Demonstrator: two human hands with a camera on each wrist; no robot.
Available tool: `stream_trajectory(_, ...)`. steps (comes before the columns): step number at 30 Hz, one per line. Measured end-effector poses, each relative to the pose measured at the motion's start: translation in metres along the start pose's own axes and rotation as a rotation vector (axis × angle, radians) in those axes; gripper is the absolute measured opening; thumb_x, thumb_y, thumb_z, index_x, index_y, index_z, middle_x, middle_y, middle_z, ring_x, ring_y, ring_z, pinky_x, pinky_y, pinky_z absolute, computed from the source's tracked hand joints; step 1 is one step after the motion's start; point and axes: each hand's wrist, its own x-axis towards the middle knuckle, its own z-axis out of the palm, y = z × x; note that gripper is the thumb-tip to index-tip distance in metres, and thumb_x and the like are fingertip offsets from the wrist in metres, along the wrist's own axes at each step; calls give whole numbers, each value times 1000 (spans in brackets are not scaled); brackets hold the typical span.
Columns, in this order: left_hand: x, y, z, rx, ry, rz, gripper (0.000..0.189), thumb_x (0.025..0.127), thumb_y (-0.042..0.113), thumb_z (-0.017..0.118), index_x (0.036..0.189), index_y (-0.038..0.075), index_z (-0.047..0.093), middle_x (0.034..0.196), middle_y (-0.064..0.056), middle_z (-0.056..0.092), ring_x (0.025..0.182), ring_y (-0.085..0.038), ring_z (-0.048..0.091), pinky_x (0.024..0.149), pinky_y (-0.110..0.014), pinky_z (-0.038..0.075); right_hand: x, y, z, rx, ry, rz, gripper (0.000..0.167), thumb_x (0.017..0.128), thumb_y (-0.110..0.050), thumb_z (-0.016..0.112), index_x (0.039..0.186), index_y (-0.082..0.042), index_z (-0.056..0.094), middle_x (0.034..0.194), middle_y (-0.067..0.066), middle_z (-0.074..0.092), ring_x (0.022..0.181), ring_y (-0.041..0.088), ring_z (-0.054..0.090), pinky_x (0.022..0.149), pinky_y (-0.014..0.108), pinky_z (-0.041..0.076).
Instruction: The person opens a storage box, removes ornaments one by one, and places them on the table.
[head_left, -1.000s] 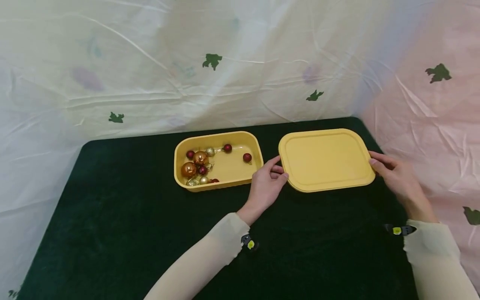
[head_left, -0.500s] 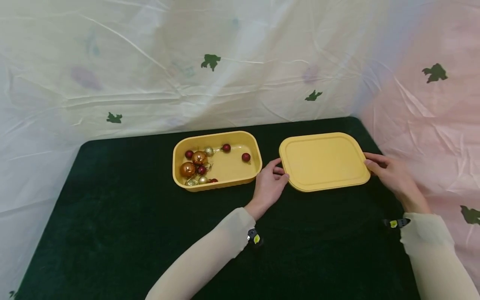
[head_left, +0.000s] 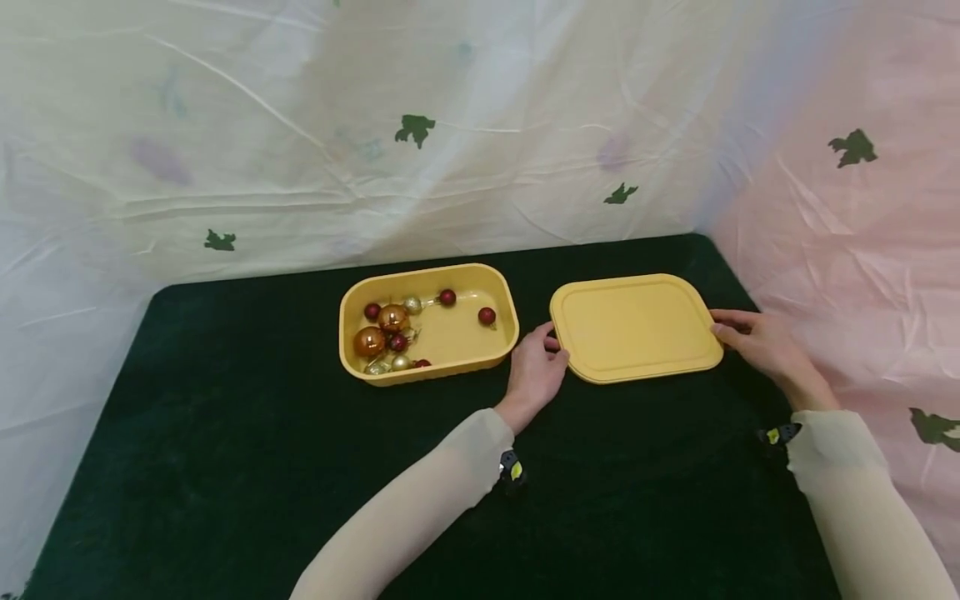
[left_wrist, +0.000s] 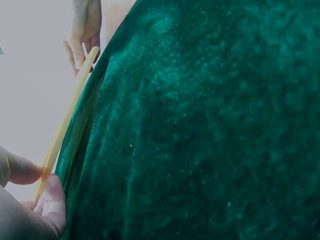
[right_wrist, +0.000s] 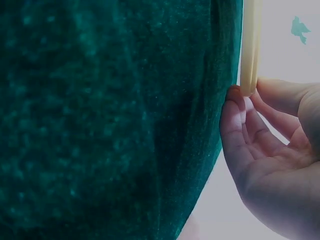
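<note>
A yellow rectangular lid [head_left: 637, 329] with rounded corners lies between both hands, on the right half of the table. My left hand [head_left: 534, 375] pinches its left edge between thumb and fingers. At the opposite end my right hand [head_left: 768, 350] pinches the right edge; the right wrist view shows thumb and fingertips on either side of the lid's rim [right_wrist: 249, 75]. Left of the lid stands an uncovered yellow box [head_left: 457, 367], close to my left hand. Inside it are shiny orange balls [head_left: 393, 318], dark red ones [head_left: 487, 316] and small gold ones [head_left: 401, 362], mostly gathered at the left.
A dark green cloth [head_left: 262, 467] covers the table. Behind it hangs a pale curtain [head_left: 487, 167] with leaf-like green patches, and a pinkish curtain [head_left: 832, 242] borders the right side, near my right hand.
The lid's far edge has dropped in the view and the lid looks smaller. My right hand has shifted left with it, both hands keeping their grip. The box's contents look unchanged.
</note>
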Motion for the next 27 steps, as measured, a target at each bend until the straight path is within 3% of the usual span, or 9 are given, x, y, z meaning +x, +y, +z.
stream_trajectory(3,2,-2,1,36,5,-1,50,102,12,65,150,5,53,118,-9,66,103,-19,69,88,-33,58,3,0,2,-20,-3,-14,62,111,-39,44,151,8,43,140,34,52,114,42,54,99,58,48)
stream_trajectory(5,3,-3,1,58,9,2,49,102,12,65,149,5,53,118,-9,66,102,-20,69,88,-32,58,5,0,3,-31,1,-25,60,111,-38,46,150,8,45,139,34,53,111,39,56,93,44,52)
stream_trajectory(8,5,-4,2,86,11,6,49,101,12,65,149,4,54,117,-10,65,101,-19,68,88,-32,57,7,0,3,-34,5,-35,58,111,-35,47,148,9,46,139,34,54,109,37,58,82,25,51)
stream_trajectory(11,6,-4,3,116,8,13,50,101,11,66,149,3,54,115,-10,65,99,-19,66,88,-32,57,8,1,2,-23,0,-24,57,111,-34,47,148,10,46,140,34,53,109,37,57,76,16,47)
stream_trajectory(14,7,-5,3,144,11,24,50,100,12,67,148,3,56,114,-9,65,100,-19,64,89,-33,56,9,1,3,-15,-6,-1,58,111,-34,46,149,10,45,141,34,51,110,37,55,80,21,49)
stream_trajectory(21,8,-6,4,197,21,38,48,100,13,68,146,3,58,114,-8,66,107,-23,62,96,-39,53,8,-2,7,10,-1,34,57,111,-32,46,149,11,43,147,37,43,117,42,48,102,55,46)
stream_trajectory(27,6,-7,4,190,8,27,50,100,14,69,147,4,57,120,-9,64,102,-20,64,92,-36,55,7,-1,10,25,15,33,56,111,-31,46,148,10,44,149,36,42,121,44,46,107,64,41)
